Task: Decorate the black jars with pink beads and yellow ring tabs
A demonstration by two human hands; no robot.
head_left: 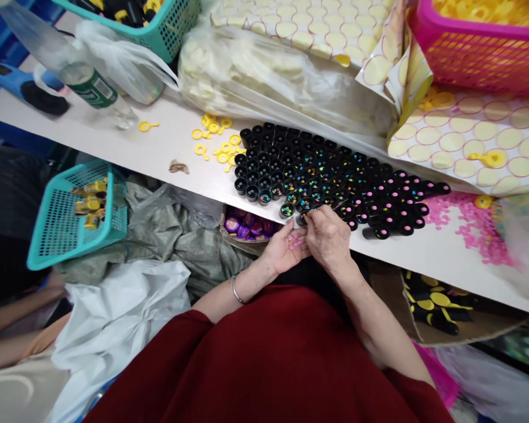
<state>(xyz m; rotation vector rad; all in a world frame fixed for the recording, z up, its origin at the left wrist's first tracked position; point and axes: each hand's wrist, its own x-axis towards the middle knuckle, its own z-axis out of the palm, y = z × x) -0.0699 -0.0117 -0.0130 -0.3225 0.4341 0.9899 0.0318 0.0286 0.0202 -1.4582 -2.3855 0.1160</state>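
My left hand [283,251] is cupped palm up at the table's front edge, with several small pink pieces [295,242] lying in it. Just beside it, my right hand [328,235] is closed in a pinch at the rim of a black cup [302,218]; whatever is between those fingertips is hidden. Rows of small open black cups [286,158] spread over the table beyond both hands. Toward the left the cups look dark inside, the middle ones show multicoloured bits, and those on the right carry a pink piece [394,194] each.
Loose pink pieces [476,223] are heaped at the right, yellow ring-shaped parts [223,154] at the left. Behind stand a plastic bag [282,70], a pink basket [489,56] and a bottle [92,88]. Below the table are a teal basket [48,235] and open boxes. Another person's arm [22,305] shows left.
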